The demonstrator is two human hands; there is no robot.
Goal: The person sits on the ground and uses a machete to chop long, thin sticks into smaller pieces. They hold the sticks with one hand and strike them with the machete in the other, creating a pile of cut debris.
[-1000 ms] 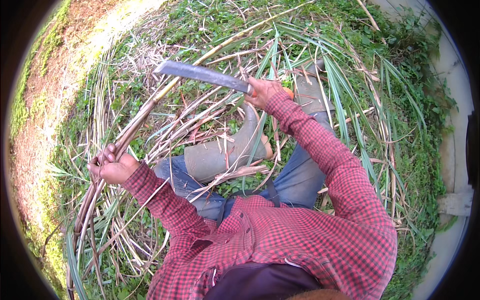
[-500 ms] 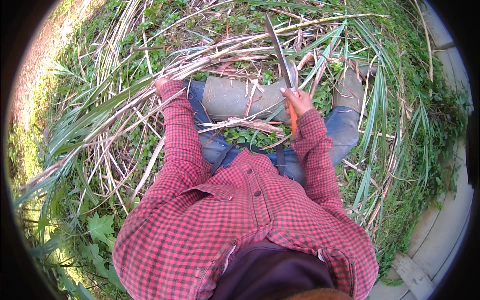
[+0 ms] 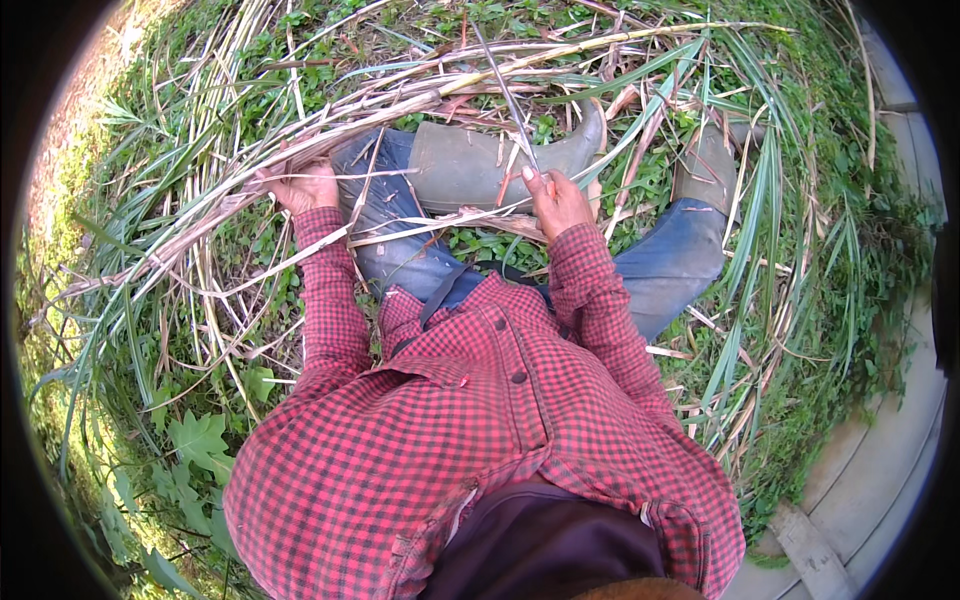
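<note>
My right hand (image 3: 560,205) is closed around the handle of a long knife (image 3: 506,95). Its thin blade points away from me and a little left, seen nearly edge-on across a long dry-leaved cane stalk (image 3: 405,108). The handle is mostly hidden in my fist. My left hand (image 3: 312,188) is turned palm up beside my left knee, its fingers curled about the stalk's leafy lower part; the fingertips are partly hidden by dry leaves. The stalk runs from the lower left to the upper right, beyond my boots.
My grey rubber boots (image 3: 470,165) and blue trousers (image 3: 670,255) lie stretched on the grass among dry leaf strips. More cut stalks and long green leaves (image 3: 745,290) surround me. Pale boards (image 3: 870,480) curve along the right edge; a broad-leaved plant (image 3: 197,445) grows lower left.
My right hand has moved left and slightly nearer, and the knife's blade has turned edge-on, tilting further left. My left hand has shifted left along the stalk, its palm rolled upward.
</note>
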